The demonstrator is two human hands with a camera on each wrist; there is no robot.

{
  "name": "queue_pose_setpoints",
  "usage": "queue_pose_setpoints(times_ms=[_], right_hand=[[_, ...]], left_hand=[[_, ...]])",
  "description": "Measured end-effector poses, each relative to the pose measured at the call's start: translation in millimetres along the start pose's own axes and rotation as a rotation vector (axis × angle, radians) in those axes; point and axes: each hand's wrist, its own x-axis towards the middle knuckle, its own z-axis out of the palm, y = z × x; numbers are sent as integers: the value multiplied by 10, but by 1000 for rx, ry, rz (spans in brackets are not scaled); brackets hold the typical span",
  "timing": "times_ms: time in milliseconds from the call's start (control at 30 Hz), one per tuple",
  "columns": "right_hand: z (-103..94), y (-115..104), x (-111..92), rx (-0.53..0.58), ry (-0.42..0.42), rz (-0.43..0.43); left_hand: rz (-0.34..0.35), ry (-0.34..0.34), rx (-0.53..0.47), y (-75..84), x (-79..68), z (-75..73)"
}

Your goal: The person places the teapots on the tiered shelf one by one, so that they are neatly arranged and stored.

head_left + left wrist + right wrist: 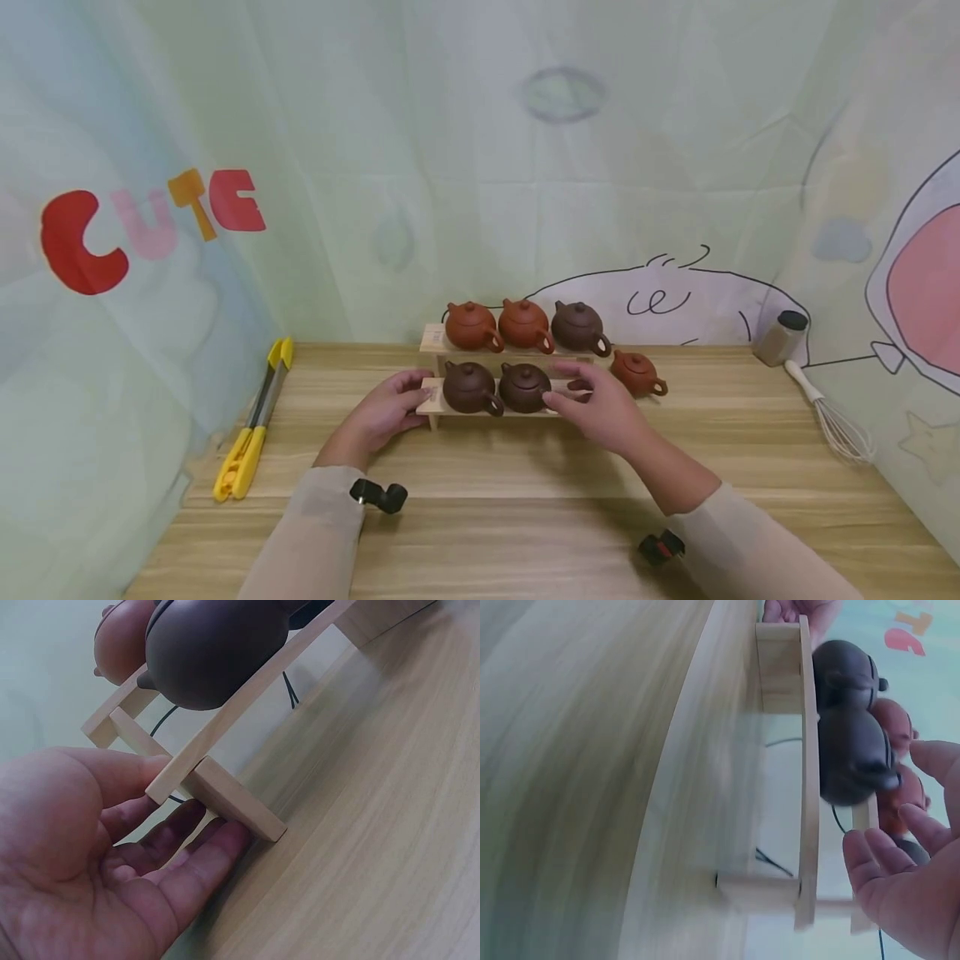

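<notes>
A two-tier wooden rack [432, 338] stands at the back of the table. On its lower tier sit two dark brown teapots, a left one [468, 388] and a right one [522, 390]. My left hand [381, 412] grips the rack's left end, thumb on the lower board and fingers beneath it. Beside the right dark teapot is my right hand [606, 410], its fingers spread and holding nothing. The upper tier bears two reddish teapots [470, 327] and another dark brown teapot [577, 327]. A single reddish teapot [634, 374] is just right of the rack, behind my right hand.
Yellow-handled tongs [255, 425] lie along the table's left side. At the back right are a jar with a black lid [782, 340] and a whisk [838, 421]. A printed curtain [337, 167] closes off the back and sides.
</notes>
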Motion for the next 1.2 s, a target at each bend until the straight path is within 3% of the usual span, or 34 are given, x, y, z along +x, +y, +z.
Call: queue_pose_setpoints(times_ms=[333,600,900,1033,1200], right_hand=[[-467,389,-159,-75,110,23],[-790,628,-220,-135,136,93],[-897,777,-129,-110,123,152],[-922,868,-10,-134,93,196],[-861,982,152,-148,56,192]], left_hand=[[4,0,-4,-25,-7,-4],[4,6,-6,-28,-5,-2],[4,8,-1,-29,5,0],[0,6,0,-13,6,3],[-1,8,6,1,-9,12]])
